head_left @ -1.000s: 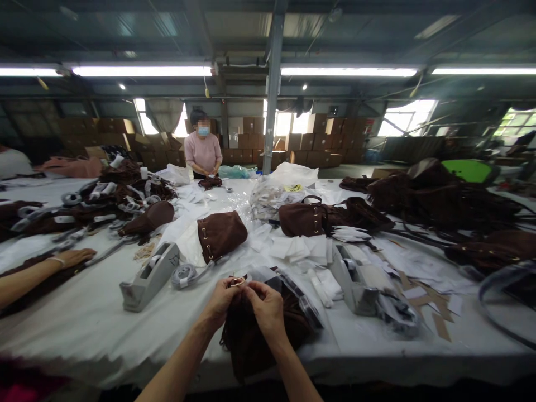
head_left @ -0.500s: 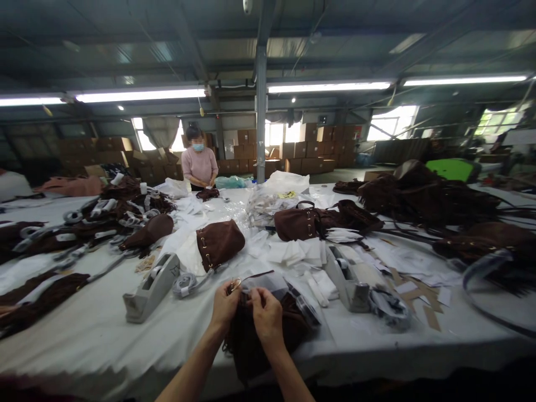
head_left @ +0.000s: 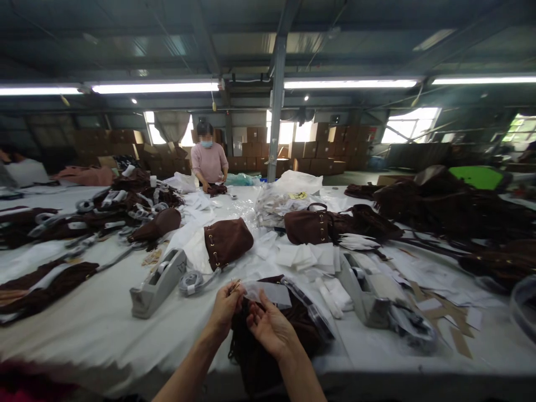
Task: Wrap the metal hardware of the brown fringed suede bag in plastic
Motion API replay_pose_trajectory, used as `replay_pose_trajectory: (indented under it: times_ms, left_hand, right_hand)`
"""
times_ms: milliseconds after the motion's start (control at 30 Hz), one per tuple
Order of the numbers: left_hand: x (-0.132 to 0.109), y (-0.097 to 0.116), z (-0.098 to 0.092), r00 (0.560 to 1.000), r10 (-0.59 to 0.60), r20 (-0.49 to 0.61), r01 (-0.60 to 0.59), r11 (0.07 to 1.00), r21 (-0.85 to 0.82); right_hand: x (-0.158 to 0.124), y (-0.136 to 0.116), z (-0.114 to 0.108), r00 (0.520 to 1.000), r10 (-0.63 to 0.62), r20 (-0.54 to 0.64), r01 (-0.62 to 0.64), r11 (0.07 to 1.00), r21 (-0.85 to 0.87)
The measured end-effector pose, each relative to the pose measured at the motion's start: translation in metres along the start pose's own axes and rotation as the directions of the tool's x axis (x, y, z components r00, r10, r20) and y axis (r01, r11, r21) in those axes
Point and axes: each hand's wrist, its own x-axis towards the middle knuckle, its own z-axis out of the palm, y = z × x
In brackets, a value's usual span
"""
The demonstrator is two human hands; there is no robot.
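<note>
While my left hand pinches the small metal ring between thumb and fingertips, my right hand lies open with its fingers loosely curled, resting on the dark fringed bag at the table's near edge. The ring sits at the top of that bag, just in front of me. I judge the work goes best with the pinch kept short and firm on the metal alone. The open hand can steady the soft suede beneath, so no fringe gets caught in the grip.

A clear plastic sleeve lies over the far side of the bag, with a white card in or on it; I cannot tell which. A grey tape dispenser stands to my left. Beyond it a brown drawstring pouch lies on its side with white paper at its mouth, though I cannot tell if it is stuffed. Farther off, a clear bag holds pale small pieces, too blurred to name. A co-worker stands at the far end, with stacked cardboard boxes behind.
</note>
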Motion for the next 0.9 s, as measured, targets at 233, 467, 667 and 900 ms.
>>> replay_pose_trajectory:
  times_ms: [233,467,667,900]
  left_hand:
    - [0.002,0.013,-0.009,0.978,-0.030,0.208,0.010,0.995,0.098]
    - [0.007,0.013,-0.013,0.970,-0.046,0.238,0.035,0.998,0.052]
    - [0.004,0.010,-0.008,0.964,-0.005,0.264,-0.039,0.986,0.163]
    - [0.005,0.000,-0.005,0.945,-0.007,0.326,-0.095,0.950,0.296]
  right_hand:
    - [0.021,-0.011,0.001,0.950,-0.274,-0.149,0.272,0.962,-0.034]
    - [0.023,-0.025,0.000,0.944,-0.261,-0.203,0.263,0.965,-0.019]
    - [0.025,-0.025,0.002,0.945,-0.262,-0.194,0.257,0.965,-0.050]
    - [0.028,-0.028,0.002,0.951,-0.287,-0.117,0.275,0.955,-0.115]
